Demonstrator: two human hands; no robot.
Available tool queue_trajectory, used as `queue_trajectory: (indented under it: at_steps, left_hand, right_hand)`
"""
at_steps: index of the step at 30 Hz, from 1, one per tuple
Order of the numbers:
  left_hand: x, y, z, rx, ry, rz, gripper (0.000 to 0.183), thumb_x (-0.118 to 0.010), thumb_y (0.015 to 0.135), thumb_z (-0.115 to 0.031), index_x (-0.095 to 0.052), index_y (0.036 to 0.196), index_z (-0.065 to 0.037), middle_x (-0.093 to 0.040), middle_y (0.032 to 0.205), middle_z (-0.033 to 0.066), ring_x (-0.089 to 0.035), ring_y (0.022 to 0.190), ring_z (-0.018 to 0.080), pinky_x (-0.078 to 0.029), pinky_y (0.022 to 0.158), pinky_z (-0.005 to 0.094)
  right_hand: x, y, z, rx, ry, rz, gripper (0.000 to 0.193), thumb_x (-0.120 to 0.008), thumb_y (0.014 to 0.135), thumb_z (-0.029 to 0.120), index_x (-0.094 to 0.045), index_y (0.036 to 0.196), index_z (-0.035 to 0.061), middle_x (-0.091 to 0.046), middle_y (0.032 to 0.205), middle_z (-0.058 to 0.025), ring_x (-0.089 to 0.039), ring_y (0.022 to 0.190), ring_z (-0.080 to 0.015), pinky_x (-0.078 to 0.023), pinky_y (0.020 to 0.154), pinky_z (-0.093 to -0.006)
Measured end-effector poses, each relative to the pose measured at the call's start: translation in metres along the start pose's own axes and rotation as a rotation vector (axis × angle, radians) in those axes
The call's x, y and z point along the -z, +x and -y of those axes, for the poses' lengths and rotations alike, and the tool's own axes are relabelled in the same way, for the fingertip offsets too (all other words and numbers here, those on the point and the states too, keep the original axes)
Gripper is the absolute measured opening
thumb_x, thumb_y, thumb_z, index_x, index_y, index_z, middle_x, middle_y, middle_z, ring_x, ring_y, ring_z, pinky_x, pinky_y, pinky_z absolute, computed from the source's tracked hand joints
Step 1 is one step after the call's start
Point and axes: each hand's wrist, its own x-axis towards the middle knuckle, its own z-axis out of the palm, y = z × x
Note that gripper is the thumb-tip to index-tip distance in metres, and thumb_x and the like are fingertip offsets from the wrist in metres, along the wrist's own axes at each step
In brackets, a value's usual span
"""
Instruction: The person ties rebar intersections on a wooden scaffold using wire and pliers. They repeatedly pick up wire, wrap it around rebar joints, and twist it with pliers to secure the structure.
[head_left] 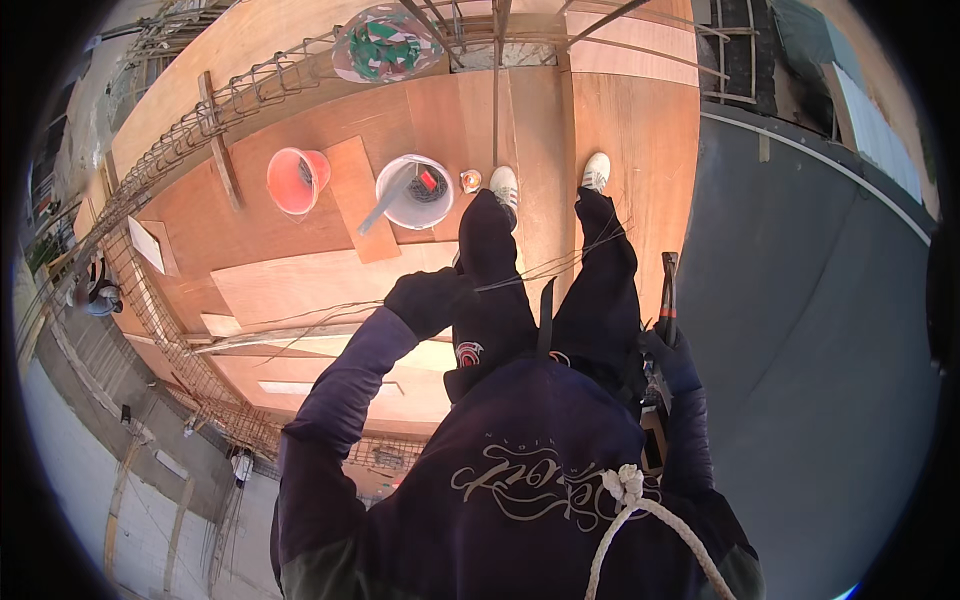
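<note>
My left hand (430, 300), in a black glove, is closed round a bundle of thin tie wire (540, 272). The strands stick out on both sides of the fist, across my legs and over the plywood. My right hand (668, 348), also dark-gloved, is down by my right hip. It grips the handle of what looks like a hammer (669, 290), with a dark shaft, an orange band and a small metal head pointing away from me. A tool pouch (654, 440) partly shows below that hand, at my waist.
I stand on plywood decking (640, 180); its edge drops to a grey surface (790, 300) on the right. A red bucket (297, 180), a white bucket (420, 205) with tools, and a clear bag (388, 45) lie ahead. Rebar cages (215, 115) run along the left. White rope (628, 490) hangs at my chest.
</note>
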Motion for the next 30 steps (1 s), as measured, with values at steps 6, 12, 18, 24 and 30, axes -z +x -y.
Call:
queue_trajectory:
  at_steps: [6, 12, 18, 24, 30]
  left_hand:
    - [-0.059, 0.103, 0.118, -0.007, 0.156, -0.173, 0.011, -0.069, 0.093, -0.028, -0.073, 0.103, -0.026, -0.063, 0.083, 0.0014, -0.067, 0.072, 0.0227, -0.052, 0.066, 0.0411]
    - [-0.138, 0.224, 0.302, 0.286, 0.422, -0.134, 0.01, -0.068, 0.093, -0.028, -0.075, 0.099, -0.025, -0.068, 0.095, 0.0056, -0.068, 0.096, 0.0281, -0.048, 0.092, 0.0458]
    - [-0.17, 0.276, 0.486, 0.431, 0.559, -0.207, 0.015, -0.063, 0.091, -0.016, -0.07, 0.103, -0.022, -0.068, 0.097, 0.0066, -0.067, 0.098, 0.031, -0.05, 0.091, 0.0448]
    - [-0.214, 0.303, 0.552, 0.65, 0.661, -0.227, 0.012, -0.065, 0.093, -0.019, -0.071, 0.104, -0.018, -0.069, 0.1, 0.0081, -0.069, 0.099, 0.0308, -0.053, 0.091, 0.0456]
    - [-0.242, 0.265, 0.529, 0.618, 0.62, -0.496, 0.022, -0.062, 0.092, -0.014, -0.065, 0.113, -0.018, -0.066, 0.106, 0.0067, -0.067, 0.107, 0.0303, -0.054, 0.092, 0.0444]
  right_hand:
    - [0.052, 0.16, 0.032, -0.032, 0.057, -0.066, 0.016, -0.07, 0.101, 0.019, -0.057, 0.105, 0.0117, -0.064, 0.086, -0.0013, -0.063, 0.07, -0.0101, -0.05, 0.06, -0.0263]
    - [0.076, 0.354, 0.036, 0.098, -0.079, -0.106, 0.018, -0.071, 0.1, 0.02, -0.059, 0.11, 0.0114, -0.064, 0.086, -0.0003, -0.063, 0.072, -0.0098, -0.051, 0.062, -0.0263]
    - [0.071, 0.522, 0.006, 0.239, -0.172, -0.062, 0.022, -0.07, 0.099, 0.022, -0.059, 0.113, 0.009, -0.06, 0.084, 0.0, -0.061, 0.073, -0.0093, -0.049, 0.061, -0.026]
    - [0.044, 0.635, -0.042, 0.415, -0.15, -0.084, 0.025, -0.07, 0.098, 0.023, -0.059, 0.114, 0.0084, -0.061, 0.084, -0.001, -0.061, 0.069, -0.0095, -0.046, 0.055, -0.0245]
    - [0.038, 0.636, -0.052, 0.426, -0.109, -0.049, 0.026, -0.07, 0.099, 0.023, -0.058, 0.116, 0.0075, -0.061, 0.084, -0.0011, -0.062, 0.068, -0.0108, -0.047, 0.056, -0.0256]
